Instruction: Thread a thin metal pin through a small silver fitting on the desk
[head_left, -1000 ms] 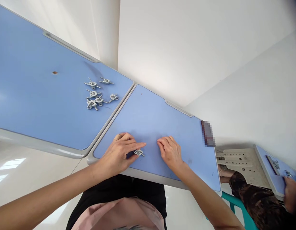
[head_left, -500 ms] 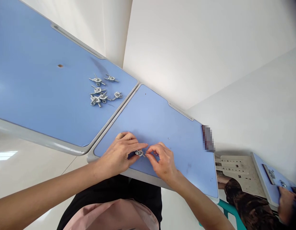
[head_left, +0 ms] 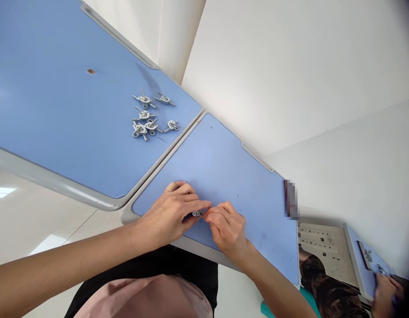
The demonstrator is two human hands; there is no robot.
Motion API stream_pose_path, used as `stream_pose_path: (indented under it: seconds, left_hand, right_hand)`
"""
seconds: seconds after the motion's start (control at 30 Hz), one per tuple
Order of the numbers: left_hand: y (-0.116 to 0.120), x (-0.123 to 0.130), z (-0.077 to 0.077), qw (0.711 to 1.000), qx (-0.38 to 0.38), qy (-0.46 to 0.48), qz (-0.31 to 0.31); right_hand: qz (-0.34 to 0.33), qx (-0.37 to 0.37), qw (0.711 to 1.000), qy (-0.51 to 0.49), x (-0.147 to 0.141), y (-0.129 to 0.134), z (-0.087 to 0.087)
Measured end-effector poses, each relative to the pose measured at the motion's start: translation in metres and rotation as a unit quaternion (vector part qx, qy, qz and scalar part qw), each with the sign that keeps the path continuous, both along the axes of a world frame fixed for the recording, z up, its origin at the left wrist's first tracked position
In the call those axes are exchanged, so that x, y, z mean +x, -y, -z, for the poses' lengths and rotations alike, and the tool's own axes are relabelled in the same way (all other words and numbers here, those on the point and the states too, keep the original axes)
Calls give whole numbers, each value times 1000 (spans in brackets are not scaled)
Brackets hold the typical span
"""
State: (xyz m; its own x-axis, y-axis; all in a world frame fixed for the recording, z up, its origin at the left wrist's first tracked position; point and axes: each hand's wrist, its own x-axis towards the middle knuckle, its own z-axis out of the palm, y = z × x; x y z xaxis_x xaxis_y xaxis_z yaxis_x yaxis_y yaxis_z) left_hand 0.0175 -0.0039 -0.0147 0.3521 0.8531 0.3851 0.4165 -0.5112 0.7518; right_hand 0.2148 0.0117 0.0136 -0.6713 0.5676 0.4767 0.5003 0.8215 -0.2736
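Note:
A small silver metal valve (head_left: pixel 197 214) with thin pipe stubs shows between my two hands, just over the near part of the right-hand blue desk (head_left: pixel 220 159). My left hand (head_left: pixel 176 210) is closed around its left side, the index finger stretched across above it. On the other side, my right hand (head_left: pixel 227 227) has its fingers pinched together against the valve's right end. My fingers hide much of that end, and any small part in the pinch cannot be made out.
Several similar metal valves (head_left: pixel 144 115) lie grouped on the left-hand blue desk (head_left: pixel 75 119). A pixelated dark object (head_left: pixel 291 198) lies at the right desk's far right edge. At lower right, another person's hand (head_left: pixel 384 287) is by a further desk (head_left: pixel 353 247).
My right hand has closed in on the valve, its fingers now curled tighter against it and covering more of its right end. The camera view has shifted slightly.

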Motion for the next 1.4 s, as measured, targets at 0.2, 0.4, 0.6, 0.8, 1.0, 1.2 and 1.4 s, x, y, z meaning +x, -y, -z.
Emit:
stream_pose_path:
  seconds: [0.2,0.4,0.6,0.8,1.0,1.2,1.4]
  left_hand:
    - [0,0,2,1000,-5,3,-1]
    - [1,-1,2,1000,2,-13,-6]
    - [1,-1,2,1000,9,-9,-8]
    - [1,-2,1,1000,-5,-25,-4]
    - [0,-3,1,1000,8,-23,-3]
    - [1,-3,1,1000,12,-26,-2]
    - [2,-4,11,999,42,-8,-11]
  right_hand:
    - [-40,56,997,43,5,-1,-1]
    - [-60,44,993,88,12,3,-6]
    - [-44,15,997,63,15,9,-6]
    - [107,-186,967,-135,21,14,-16]
    - [189,-282,903,-262,28,14,-9]
    - [154,-264,932,-193,25,10,-12]
    - [145,-132,981,-10,67,10,-30]
